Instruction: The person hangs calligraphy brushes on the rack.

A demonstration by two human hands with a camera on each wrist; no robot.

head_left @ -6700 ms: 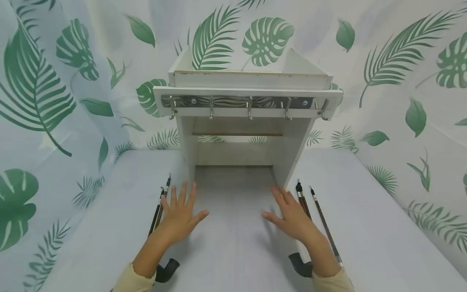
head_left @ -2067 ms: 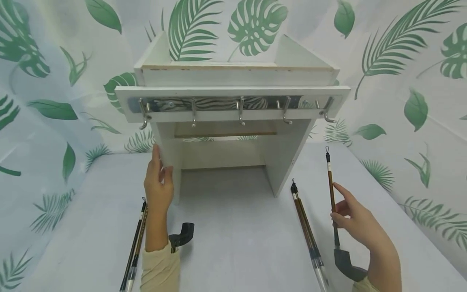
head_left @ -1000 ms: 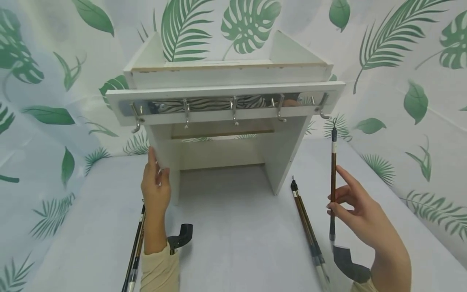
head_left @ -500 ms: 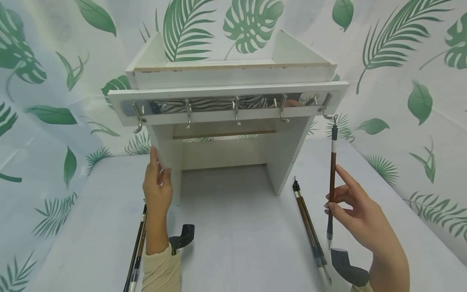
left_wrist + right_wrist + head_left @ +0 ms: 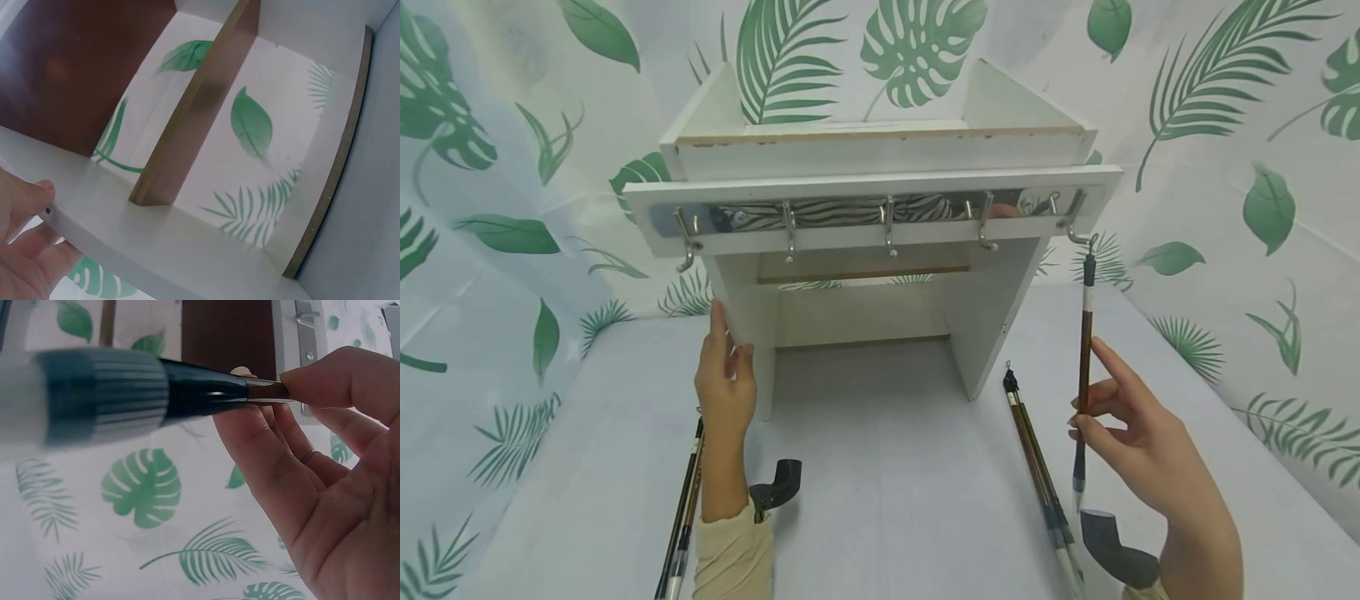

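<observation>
Brush [image 5: 1085, 354] pinched by right hand [image 5: 1138, 437] at right-end hook [image 5: 1072, 227]; panel [image 5: 743, 304] gripped by left hand [image 5: 726, 383]; other brushes [image 5: 1036, 467] unhung, toward worktop [image 5: 880, 508] side edges.

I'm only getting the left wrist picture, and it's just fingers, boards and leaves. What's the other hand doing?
Observer: The right hand is pinching a brush, loop end up.

Operator: Ooh! What's that loop next to?

Observer: The loop is right by the tip of a metal hook; I can't tell if it's caught on it.

Operator: Are there any more brushes?

Observer: Yes, other brushes lie on the table.
</observation>
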